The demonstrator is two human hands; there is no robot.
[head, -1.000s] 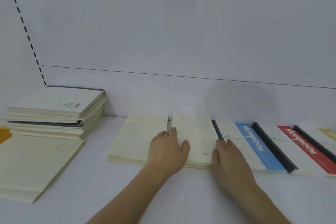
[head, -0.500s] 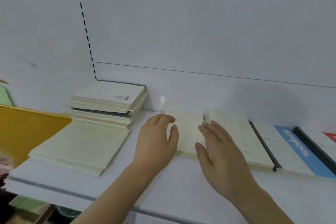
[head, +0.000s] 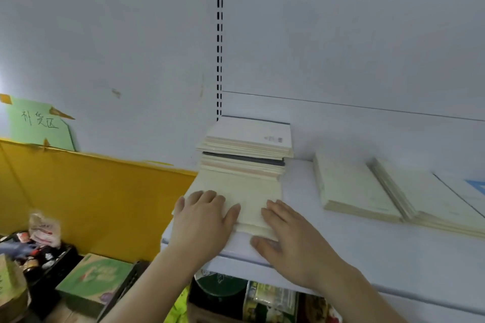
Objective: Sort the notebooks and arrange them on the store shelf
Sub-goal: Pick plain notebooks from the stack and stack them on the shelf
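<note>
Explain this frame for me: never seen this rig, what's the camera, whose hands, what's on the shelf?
There is no robot here. One wide-angle camera sits on a person's head and looks forward and down, so the two bare arms coming in from the bottom are the wearer's own.

The left hand and the right hand both lie flat, fingers spread, on a low cream notebook pile at the left front of the white shelf. Neither hand grips or lifts anything.

Behind that pile stands a taller notebook stack. To the right lie two more cream stacks, and at the picture's right edge a cover with a blue band.

Off the shelf's left end there is a yellow panel, with boxed goods on the floor below.
</note>
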